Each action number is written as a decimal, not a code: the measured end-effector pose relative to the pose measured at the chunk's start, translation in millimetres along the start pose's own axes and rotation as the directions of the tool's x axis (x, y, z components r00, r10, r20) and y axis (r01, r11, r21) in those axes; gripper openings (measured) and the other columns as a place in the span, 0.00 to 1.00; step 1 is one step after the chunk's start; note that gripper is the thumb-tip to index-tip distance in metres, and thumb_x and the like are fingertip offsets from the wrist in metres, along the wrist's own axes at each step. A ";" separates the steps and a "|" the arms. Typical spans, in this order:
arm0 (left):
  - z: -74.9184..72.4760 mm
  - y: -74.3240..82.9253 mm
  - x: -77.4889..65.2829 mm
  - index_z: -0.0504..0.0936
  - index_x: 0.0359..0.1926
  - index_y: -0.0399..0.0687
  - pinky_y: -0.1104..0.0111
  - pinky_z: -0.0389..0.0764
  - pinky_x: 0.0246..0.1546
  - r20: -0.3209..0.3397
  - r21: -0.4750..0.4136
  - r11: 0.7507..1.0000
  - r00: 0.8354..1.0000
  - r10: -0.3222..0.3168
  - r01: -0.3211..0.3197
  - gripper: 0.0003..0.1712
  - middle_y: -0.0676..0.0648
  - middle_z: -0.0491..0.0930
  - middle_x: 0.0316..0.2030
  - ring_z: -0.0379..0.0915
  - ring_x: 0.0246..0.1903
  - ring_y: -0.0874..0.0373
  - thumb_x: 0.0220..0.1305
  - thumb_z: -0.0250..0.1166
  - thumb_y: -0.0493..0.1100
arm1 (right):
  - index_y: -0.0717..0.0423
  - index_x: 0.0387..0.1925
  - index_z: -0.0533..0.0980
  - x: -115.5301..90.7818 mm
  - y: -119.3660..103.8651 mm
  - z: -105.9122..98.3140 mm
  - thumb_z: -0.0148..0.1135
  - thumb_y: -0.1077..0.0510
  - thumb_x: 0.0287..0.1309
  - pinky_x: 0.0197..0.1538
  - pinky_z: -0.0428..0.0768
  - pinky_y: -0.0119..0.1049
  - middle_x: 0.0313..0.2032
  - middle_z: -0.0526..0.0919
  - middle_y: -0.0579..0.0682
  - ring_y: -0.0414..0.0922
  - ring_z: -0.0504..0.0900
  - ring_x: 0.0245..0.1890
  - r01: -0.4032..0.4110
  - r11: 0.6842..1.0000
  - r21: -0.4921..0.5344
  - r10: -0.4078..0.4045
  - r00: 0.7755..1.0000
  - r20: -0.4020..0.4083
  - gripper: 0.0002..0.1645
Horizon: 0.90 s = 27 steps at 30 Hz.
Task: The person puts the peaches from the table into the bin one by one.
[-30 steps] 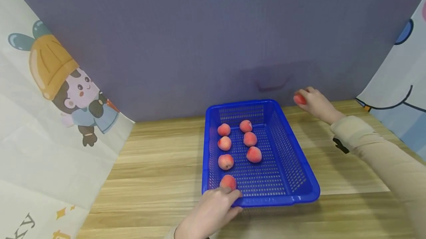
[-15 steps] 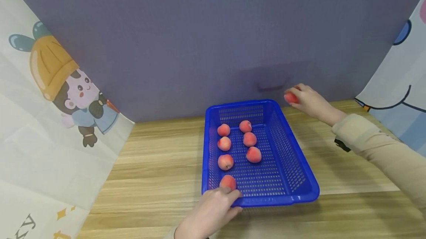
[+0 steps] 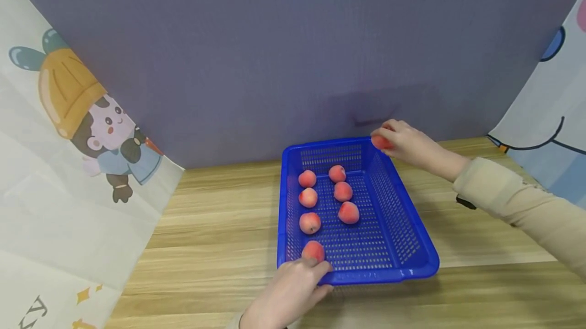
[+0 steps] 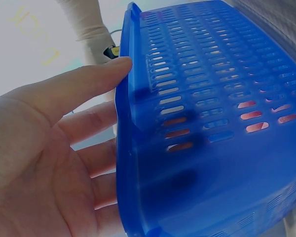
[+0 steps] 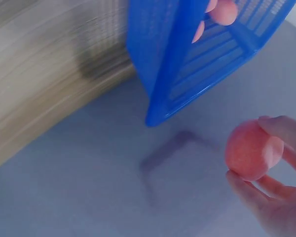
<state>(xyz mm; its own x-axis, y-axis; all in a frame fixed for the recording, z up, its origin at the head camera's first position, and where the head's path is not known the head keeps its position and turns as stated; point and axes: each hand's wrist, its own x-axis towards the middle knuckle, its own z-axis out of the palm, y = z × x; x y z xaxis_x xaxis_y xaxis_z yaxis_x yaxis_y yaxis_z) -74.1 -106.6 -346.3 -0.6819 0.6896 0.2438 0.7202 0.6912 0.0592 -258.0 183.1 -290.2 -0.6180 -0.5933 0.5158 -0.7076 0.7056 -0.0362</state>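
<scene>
A blue plastic basket [image 3: 414, 237] with slotted walls stands on the wooden table. My left hand [image 3: 289, 288] grips its near rim at the left corner, thumb outside and fingers over the edge, as the left wrist view shows too. Between the thumb and fingertips of my right hand [image 3: 405, 143] is a peach [image 5: 251, 149], held up over the basket's far right corner. Inside the basket, several peaches lie in two rows: a left row ending with a peach [image 3: 313, 251] beside my left fingers, and a shorter row [image 3: 343, 191] to its right.
A grey-purple panel [image 3: 229, 64] rises right behind the basket. White printed sheets with cartoon figures [image 3: 82, 100] flank both sides. Bare wooden tabletop [image 3: 220, 227] shows left of the basket. The basket's right side has bare mesh floor [image 3: 371, 237].
My right hand has carried the peach leftward, from right of the basket to over its far right corner. The left hand and the peaches in the basket have stayed in place.
</scene>
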 end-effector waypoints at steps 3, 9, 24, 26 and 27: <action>0.3 -0.2 0.0 0.77 0.30 0.55 0.78 0.63 0.17 -0.005 0.000 1.000 1.000 0.006 -0.006 0.09 0.59 0.70 0.20 0.67 0.20 0.71 0.50 0.64 0.51 | 0.62 0.40 0.74 1.7 -8.9 -0.7 0.67 0.71 0.36 0.35 0.74 0.49 0.36 0.73 0.63 0.59 0.73 0.36 0.033 0.999 0.008 -0.033 0.999 0.017 0.23; 0.3 -0.7 0.0 0.77 0.30 0.55 0.78 0.63 0.17 -0.008 -0.007 1.000 1.000 0.014 -0.014 0.09 0.59 0.70 0.20 0.67 0.20 0.71 0.50 0.64 0.51 | 0.61 0.39 0.74 4.1 -21.0 1.9 0.68 0.71 0.33 0.31 0.75 0.46 0.35 0.72 0.60 0.55 0.73 0.33 0.106 0.994 0.013 -0.106 0.994 0.016 0.23; 1.0 -1.3 -0.2 0.77 0.31 0.54 0.78 0.64 0.17 -0.016 -0.009 1.000 1.000 0.018 -0.018 0.09 0.59 0.70 0.20 0.67 0.20 0.71 0.50 0.64 0.51 | 0.58 0.36 0.74 5.8 -50.4 5.8 0.70 0.67 0.35 0.33 0.76 0.40 0.34 0.73 0.56 0.51 0.74 0.33 0.169 0.985 0.039 -0.172 0.979 0.110 0.20; 1.0 -1.4 -0.2 0.77 0.31 0.54 0.78 0.64 0.17 -0.012 -0.009 1.000 1.000 0.015 -0.015 0.09 0.59 0.70 0.20 0.67 0.19 0.71 0.50 0.64 0.51 | 0.57 0.36 0.74 4.9 -55.3 5.5 0.70 0.66 0.37 0.32 0.76 0.38 0.34 0.73 0.55 0.50 0.73 0.33 0.160 0.986 0.041 -0.165 0.975 0.152 0.19; 1.0 -1.4 0.0 0.77 0.31 0.54 0.78 0.64 0.17 -0.011 -0.010 1.000 1.000 0.014 -0.014 0.09 0.59 0.70 0.20 0.67 0.19 0.71 0.50 0.64 0.51 | 0.57 0.36 0.74 4.6 -57.7 5.4 0.69 0.65 0.37 0.32 0.76 0.38 0.34 0.73 0.56 0.50 0.73 0.33 0.159 0.986 0.041 -0.163 0.972 0.170 0.19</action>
<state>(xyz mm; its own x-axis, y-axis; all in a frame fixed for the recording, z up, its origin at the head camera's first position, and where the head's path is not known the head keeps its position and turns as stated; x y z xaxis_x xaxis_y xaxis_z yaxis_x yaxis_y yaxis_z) -75.2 -107.4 -347.3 -0.6702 0.6970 0.2549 0.7311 0.6792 0.0652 -221.9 137.6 -290.4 -0.5432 -0.7577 0.3616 -0.8103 0.5860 0.0107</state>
